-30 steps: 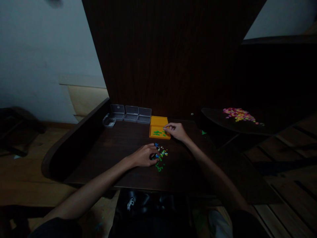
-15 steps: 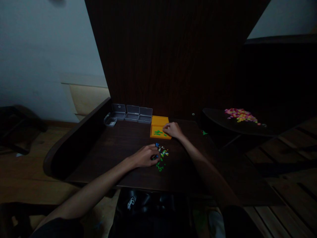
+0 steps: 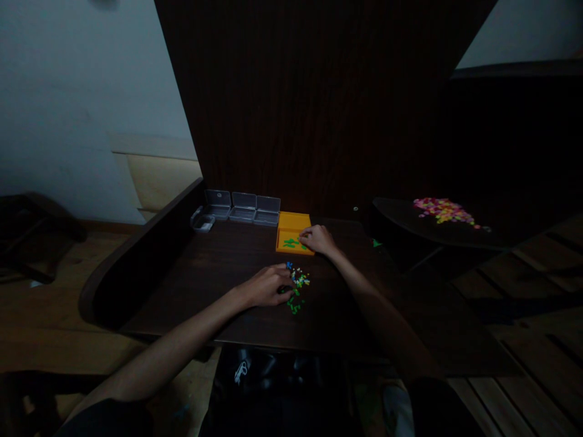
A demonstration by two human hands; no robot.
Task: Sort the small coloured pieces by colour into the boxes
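My left hand (image 3: 272,286) rests on the dark table at the left side of a pile of small mixed pieces (image 3: 300,280), white, yellow, green and blue. Its fingers are curved, with a gap between thumb and forefinger. Blue pieces (image 3: 289,265) lie by its fingertips, and green pieces (image 3: 294,305) lie just past the thumb. My right hand (image 3: 320,238) is over the right side of an open yellow-orange box (image 3: 294,220), its fingers pinched together. Anything held in that pinch is too small to make out. Several green pieces (image 3: 290,243) lie inside the box.
Clear plastic cases (image 3: 243,213) with raised lids stand along the table's back left, beside a smaller clear container (image 3: 203,224). A raised side panel (image 3: 141,252) borders the left. Pink and yellow pieces (image 3: 444,210) are heaped on a shelf (image 3: 401,212) at right.
The fingers of my left hand have shifted slightly at the pile, and the blue piece seen in the gap by the thumb no longer shows. My right hand stays at the box.
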